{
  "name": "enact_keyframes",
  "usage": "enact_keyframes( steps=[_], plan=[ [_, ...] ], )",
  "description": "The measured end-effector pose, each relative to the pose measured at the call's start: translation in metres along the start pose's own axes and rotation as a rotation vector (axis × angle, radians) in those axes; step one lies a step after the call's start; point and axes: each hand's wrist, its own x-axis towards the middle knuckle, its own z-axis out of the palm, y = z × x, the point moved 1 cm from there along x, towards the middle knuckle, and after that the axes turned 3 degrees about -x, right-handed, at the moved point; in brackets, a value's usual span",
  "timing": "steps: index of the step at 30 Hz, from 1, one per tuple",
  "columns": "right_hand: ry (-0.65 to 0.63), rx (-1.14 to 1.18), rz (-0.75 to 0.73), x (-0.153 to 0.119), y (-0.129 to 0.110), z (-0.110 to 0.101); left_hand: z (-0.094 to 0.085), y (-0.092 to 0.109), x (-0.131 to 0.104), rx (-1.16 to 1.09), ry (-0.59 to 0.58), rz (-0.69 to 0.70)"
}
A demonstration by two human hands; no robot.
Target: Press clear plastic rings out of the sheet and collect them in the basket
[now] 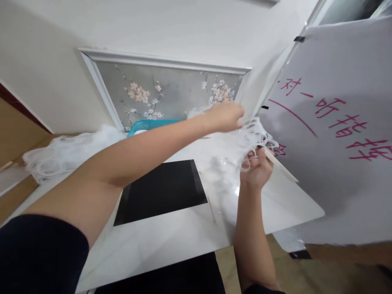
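Note:
My right hand [257, 168] is raised over the right end of the white table, its fingers closed on a tangled bundle of white cord loops [257, 132]. Several loops hang down past its fingers. Stretched across from the left, my left hand [226, 116] is just left of the bundle's upper part. Its fingers are curled closed, and blur hides what is in them. A black mat [167, 190] lies flat on the table [159, 237] beneath my left forearm.
At the back stands a blue tray [153, 123], partly covered by my left arm. A heap of white loops in clear plastic [73, 153] lies at the left. Behind is a framed flower panel [177, 90]; a white sheet with red handwriting [337, 183] hangs at the right.

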Motion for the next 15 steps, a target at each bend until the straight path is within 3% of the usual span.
enact_keyframes(
  steps=[2,4,7,8,11,15],
  plan=[
    [0.091,-0.223,-0.205,-0.002,0.0,0.0,0.025,0.002,-0.026,0.007,-0.077,-0.009],
    [0.158,-0.378,-0.212,0.001,0.001,-0.003,0.047,0.002,-0.062,0.01,-0.188,0.002],
    [0.2,-0.379,0.089,0.009,0.007,-0.01,0.068,-0.005,-0.119,-0.051,-0.359,-0.014],
    [0.19,-0.334,0.192,0.01,0.01,-0.01,0.071,-0.009,-0.135,-0.089,-0.354,-0.03],
    [0.034,-0.169,0.483,-0.001,0.023,0.0,0.073,-0.028,-0.172,-0.292,-0.325,-0.147],
    [-0.271,0.023,0.929,-0.046,0.043,0.039,0.063,-0.048,-0.203,-0.528,-0.119,-0.334]
  ],
)
